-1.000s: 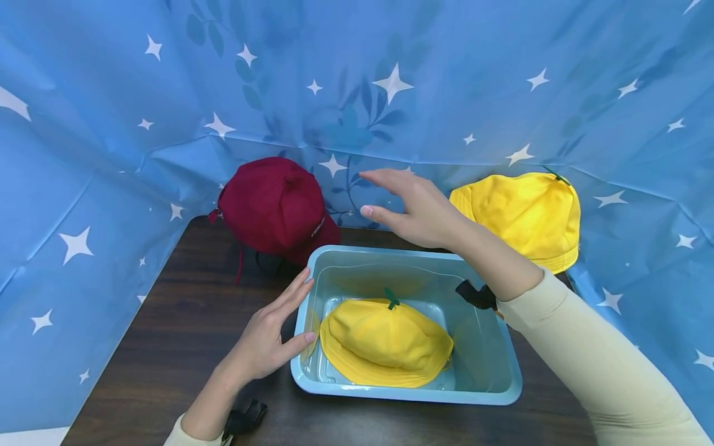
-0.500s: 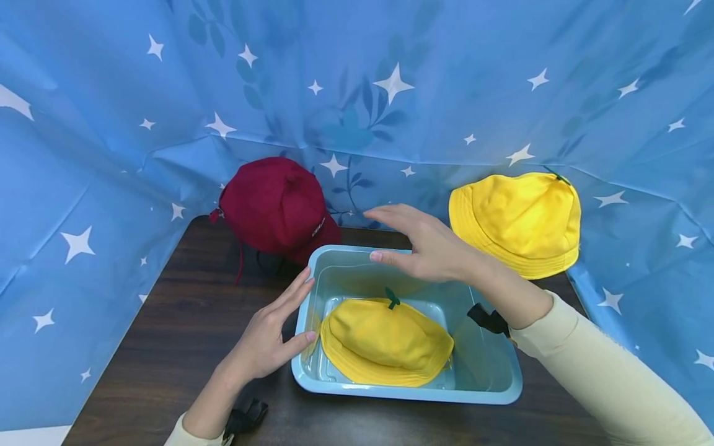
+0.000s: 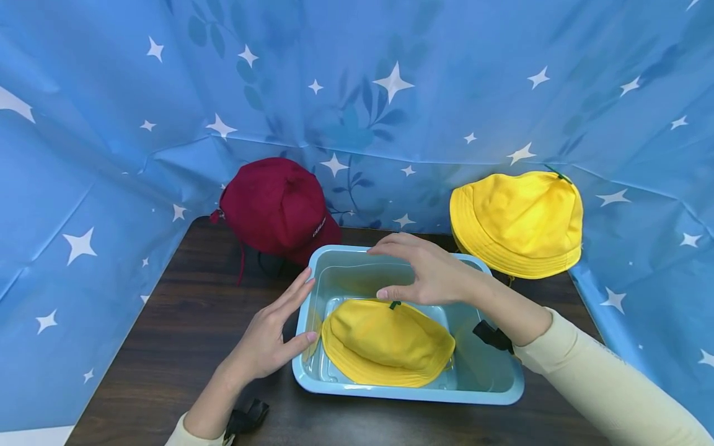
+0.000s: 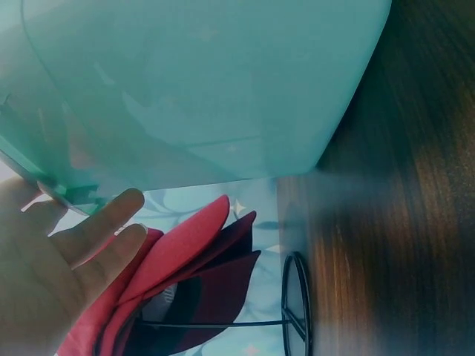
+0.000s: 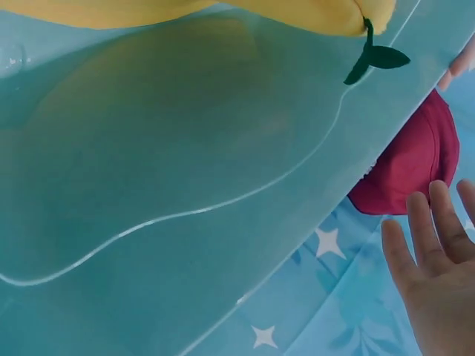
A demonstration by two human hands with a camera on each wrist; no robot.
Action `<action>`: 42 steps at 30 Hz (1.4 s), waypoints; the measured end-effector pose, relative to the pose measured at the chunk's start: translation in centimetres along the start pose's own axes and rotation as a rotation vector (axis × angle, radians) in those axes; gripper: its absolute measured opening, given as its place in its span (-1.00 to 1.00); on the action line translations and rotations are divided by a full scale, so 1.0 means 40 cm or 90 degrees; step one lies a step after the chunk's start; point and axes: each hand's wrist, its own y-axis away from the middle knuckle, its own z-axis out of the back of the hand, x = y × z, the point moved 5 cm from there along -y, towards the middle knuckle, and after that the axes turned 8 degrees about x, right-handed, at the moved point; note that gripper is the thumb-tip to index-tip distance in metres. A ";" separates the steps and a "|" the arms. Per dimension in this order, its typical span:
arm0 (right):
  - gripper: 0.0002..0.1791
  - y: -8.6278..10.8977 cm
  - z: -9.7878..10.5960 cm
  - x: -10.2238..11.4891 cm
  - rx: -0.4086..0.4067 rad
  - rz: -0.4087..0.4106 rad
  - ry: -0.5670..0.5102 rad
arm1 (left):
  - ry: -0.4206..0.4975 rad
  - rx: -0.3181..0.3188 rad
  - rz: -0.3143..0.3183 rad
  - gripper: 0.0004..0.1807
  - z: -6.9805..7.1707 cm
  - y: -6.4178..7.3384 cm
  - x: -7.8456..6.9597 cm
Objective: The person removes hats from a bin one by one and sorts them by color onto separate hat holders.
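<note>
In the head view, a yellow bucket hat (image 3: 385,347) with a green leaf sprout lies inside a light blue plastic bin (image 3: 407,394). My left hand (image 3: 270,334) rests at the bin's left rim, its fingers extended along the outside and the thumb over the edge. Over the bin's back part hovers my right hand (image 3: 429,269), fingers spread and loosely bent with nothing between them. Its thumb overlaps the sprout from above. The right wrist view shows the sprout (image 5: 371,58) at the hat's top and the right fingers apart from it.
Behind the bin on the left, a dark red cap (image 3: 279,204) sits on a black wire stand (image 4: 297,304). A second yellow bucket hat (image 3: 519,223) stands at the back right. A blue star-patterned curtain (image 3: 357,80) hangs behind the dark wooden table (image 3: 162,347).
My right hand has come down and toward me, from above the back edge to over the bin near the hat's sprout. The left hand has stayed at the rim.
</note>
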 end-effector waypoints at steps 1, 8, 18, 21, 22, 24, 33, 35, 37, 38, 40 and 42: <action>-0.26 0.000 -0.004 -0.001 0.004 -0.002 -0.002 | 0.001 0.001 0.000 -0.14 0.000 0.000 0.000; -0.21 -0.003 -0.034 -0.018 0.072 -0.011 -0.063 | 0.009 0.002 0.007 -0.14 -0.002 0.000 0.003; -0.22 -0.004 -0.081 -0.048 0.201 -0.027 -0.094 | 0.008 0.001 0.005 -0.13 -0.002 -0.002 0.001; -0.20 -0.005 -0.090 -0.053 0.226 -0.036 -0.091 | 0.009 0.001 0.007 -0.13 -0.002 -0.003 0.001; -0.20 -0.006 -0.093 -0.055 0.234 -0.039 -0.093 | 0.009 0.002 0.008 -0.13 -0.002 -0.003 0.001; -0.20 -0.008 -0.098 -0.057 0.251 -0.048 -0.095 | 0.009 0.003 0.010 -0.13 -0.001 -0.003 0.001; -0.46 -0.028 -0.123 -0.064 0.305 -0.067 -0.107 | 0.006 0.002 0.010 -0.13 0.002 -0.004 0.001; -0.49 -0.031 -0.127 -0.065 0.309 -0.068 -0.106 | 0.004 0.002 0.009 -0.13 0.001 -0.004 0.001; -0.52 -0.033 -0.130 -0.065 0.311 -0.063 -0.102 | 0.003 0.002 0.009 -0.13 0.000 -0.003 0.001; -0.53 -0.034 -0.131 -0.065 0.312 -0.058 -0.101 | 0.002 0.002 0.009 -0.13 0.000 -0.003 0.001; -0.55 -0.034 -0.133 -0.064 0.314 -0.048 -0.102 | 0.001 0.002 0.011 -0.14 -0.001 -0.001 0.001; -0.57 -0.033 -0.134 -0.063 0.313 -0.040 -0.105 | 0.001 0.001 0.012 -0.14 -0.001 -0.001 0.001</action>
